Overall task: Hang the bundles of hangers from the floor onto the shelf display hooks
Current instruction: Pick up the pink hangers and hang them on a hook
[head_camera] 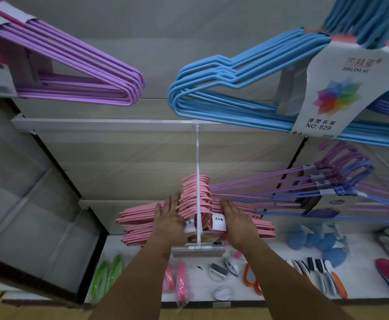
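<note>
Your left hand (168,217) lies flat with straight fingers against the left side of the pink hanger bundles (195,213), and your right hand (237,221) presses the right side the same way, fingers extended, gripping nothing. The bundles hang on the white display hook (197,162), which juts from the shelf rail (101,124), their paper labels (218,220) between your palms. Purple hanger bundles (292,188) hang just beside them on the right.
</note>
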